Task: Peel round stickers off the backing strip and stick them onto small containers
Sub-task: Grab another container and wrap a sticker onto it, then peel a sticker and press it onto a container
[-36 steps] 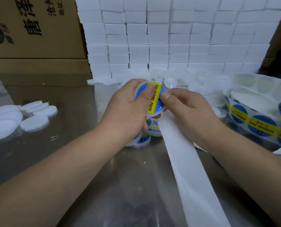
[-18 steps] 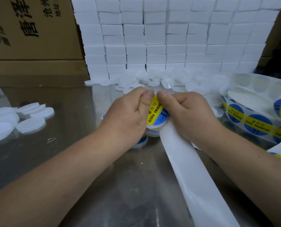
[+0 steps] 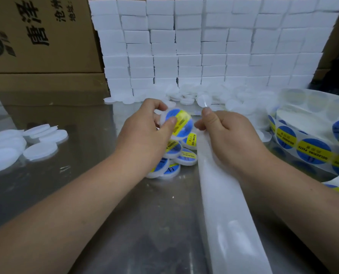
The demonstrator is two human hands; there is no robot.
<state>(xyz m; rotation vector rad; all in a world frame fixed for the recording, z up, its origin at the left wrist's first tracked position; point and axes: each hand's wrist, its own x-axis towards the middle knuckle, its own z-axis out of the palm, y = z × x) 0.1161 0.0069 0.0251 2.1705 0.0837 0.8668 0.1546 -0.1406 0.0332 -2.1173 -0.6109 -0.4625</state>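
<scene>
**Left hand** (image 3: 145, 131): your fingers and thumb are curled round one small container (image 3: 163, 118), held just above the finished pile (image 3: 174, 157). It is tilted face-up, probably so your thumb can smooth the label down.

**Container:** a shallow white plastic disc. It already carries its round sticker (image 3: 181, 123), glossy blue with a yellow band; the print is blurred.

**Right hand** (image 3: 226, 135): just right of the pile and apart from your left hand. It is clamped on the top end of the backing strip (image 3: 226, 214), apparently to keep it taut for the next peel.

**Backing strip:** smooth, waxy white, with no stickers on the visible length running toward you.

**Sticker roll** (image 3: 303, 144): far right of the pile, loosely uncoiled.

**Unlabelled containers** (image 3: 188, 97): heaped behind the pile, within reach.

**Surface** (image 3: 105, 214): reflective metal sheet.
</scene>
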